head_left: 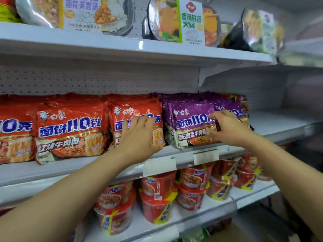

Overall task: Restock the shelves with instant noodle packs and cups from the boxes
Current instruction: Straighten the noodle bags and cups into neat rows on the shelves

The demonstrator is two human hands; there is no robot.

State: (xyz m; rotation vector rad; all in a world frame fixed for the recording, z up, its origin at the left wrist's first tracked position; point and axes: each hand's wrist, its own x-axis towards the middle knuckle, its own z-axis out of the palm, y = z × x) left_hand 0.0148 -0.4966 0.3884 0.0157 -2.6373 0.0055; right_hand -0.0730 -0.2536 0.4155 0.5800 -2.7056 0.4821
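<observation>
Red noodle multipacks [70,130] stand in a row on the middle shelf [97,165]. My left hand [139,137] lies with spread fingers flat against the front of the rightmost red pack [129,110]. Purple noodle multipacks [188,119] stand to the right of the red ones. My right hand [227,127] reaches between two purple packs, its fingers curled over the right edge of the front purple pack. Red noodle cups [157,198] fill the shelf below.
The top shelf [122,46] carries large bowl meals with printed sleeves [190,21]. Blank price tags [160,165] hang on the middle shelf's front rail. To the right of the purple packs the shelf board [279,123] is bare. A cardboard box corner [232,233] shows at the bottom.
</observation>
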